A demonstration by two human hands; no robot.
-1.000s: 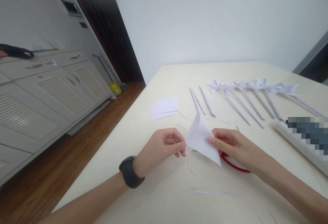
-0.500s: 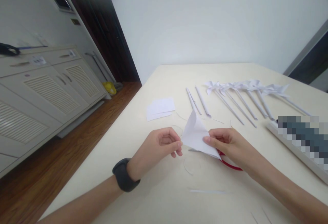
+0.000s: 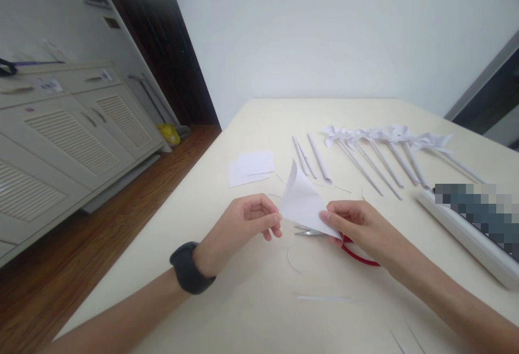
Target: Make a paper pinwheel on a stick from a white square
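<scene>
My right hand [image 3: 352, 221] pinches a white sheet of paper [image 3: 306, 202] by its lower right part, thumb on top. The sheet is lifted off the table, one corner curling up. At its left corner, my left hand [image 3: 256, 216] has thumb and index fingertip closed on the paper's tip, the other fingers curled loosely. Below the paper lie scissors with red handles [image 3: 360, 258]; their metal blades [image 3: 308, 231] point left, partly covered by the sheet and my right hand.
Beyond my hands are stacked paper pieces [image 3: 253, 166], rolled paper sticks [image 3: 319, 157] and several paper pinwheels [image 3: 389, 137] on sticks. Thin wire bits [image 3: 292, 262] and a narrow white strip [image 3: 324, 298] lie nearby. At right sits a long white object [image 3: 466, 240], partly pixelated.
The paper has shifted slightly left and tipped, so more of the scissor blades shows beneath it. Both hands keep nearly the same pose; the whole view has drifted a little.
</scene>
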